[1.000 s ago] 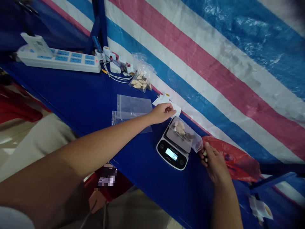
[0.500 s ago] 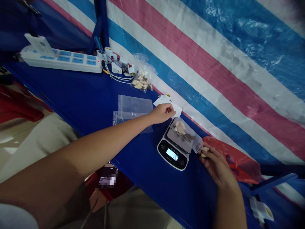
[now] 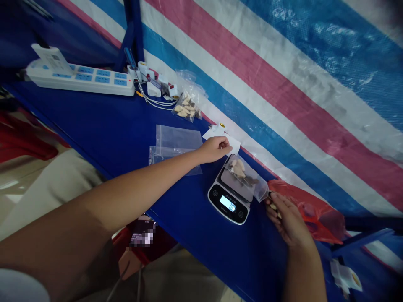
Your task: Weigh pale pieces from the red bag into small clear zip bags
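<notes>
A small kitchen scale (image 3: 229,203) with a lit display stands on the blue table. On its plate lies a clear plastic bag (image 3: 256,184) with several pale and dark dried slices (image 3: 238,168) inside. My left hand (image 3: 216,149) rests by the bag's far end, over a white paper (image 3: 234,144), with its fingers curled closed; what they pinch, if anything, is hidden. Just right of the bag's near end, my right hand (image 3: 285,216) is closed on pale dried slices (image 3: 273,206), partly covered by its fingers.
A red plastic bag (image 3: 310,209) lies beyond my right hand. Flat clear zip bags (image 3: 178,138) are left of the scale. Farther back are a filled bag of slices (image 3: 188,108), plugs with cables (image 3: 154,88), a screwdriver (image 3: 130,58) and a power strip (image 3: 85,79). A striped sheet (image 3: 252,84) borders the table.
My right hand's fingers have closed further over the pale slices, which show less now. The display's last digit has changed. My left hand stays in place.
</notes>
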A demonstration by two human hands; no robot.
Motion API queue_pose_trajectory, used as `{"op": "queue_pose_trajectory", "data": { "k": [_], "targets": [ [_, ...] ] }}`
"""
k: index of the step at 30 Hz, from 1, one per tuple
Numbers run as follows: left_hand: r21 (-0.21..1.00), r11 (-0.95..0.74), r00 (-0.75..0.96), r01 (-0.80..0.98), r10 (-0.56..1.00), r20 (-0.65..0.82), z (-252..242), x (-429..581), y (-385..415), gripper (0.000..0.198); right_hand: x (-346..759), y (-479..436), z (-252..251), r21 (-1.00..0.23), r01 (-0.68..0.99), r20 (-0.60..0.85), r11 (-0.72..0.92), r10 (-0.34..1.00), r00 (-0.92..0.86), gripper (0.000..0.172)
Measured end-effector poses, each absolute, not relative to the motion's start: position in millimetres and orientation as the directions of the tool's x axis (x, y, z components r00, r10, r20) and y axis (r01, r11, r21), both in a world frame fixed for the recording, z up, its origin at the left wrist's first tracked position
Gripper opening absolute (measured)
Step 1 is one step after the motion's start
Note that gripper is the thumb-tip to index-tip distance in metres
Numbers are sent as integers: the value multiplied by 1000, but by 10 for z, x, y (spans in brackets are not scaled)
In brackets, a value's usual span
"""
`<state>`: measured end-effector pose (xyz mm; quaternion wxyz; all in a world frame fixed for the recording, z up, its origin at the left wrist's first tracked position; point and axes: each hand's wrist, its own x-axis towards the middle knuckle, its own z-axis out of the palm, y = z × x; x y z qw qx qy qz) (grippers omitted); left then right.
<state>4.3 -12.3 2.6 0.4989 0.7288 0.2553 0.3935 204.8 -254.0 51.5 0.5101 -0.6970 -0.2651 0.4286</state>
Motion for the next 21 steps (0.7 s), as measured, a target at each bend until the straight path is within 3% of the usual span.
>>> {"op": "queue_pose_trajectory", "data": {
  "k": [21],
  "targets": [
    [923, -384, 556, -22, 763, 331, 14, 55, -103, 20, 2046, -2519, 498, -944, 23, -268, -328, 809, 524, 45]
  ]
}}
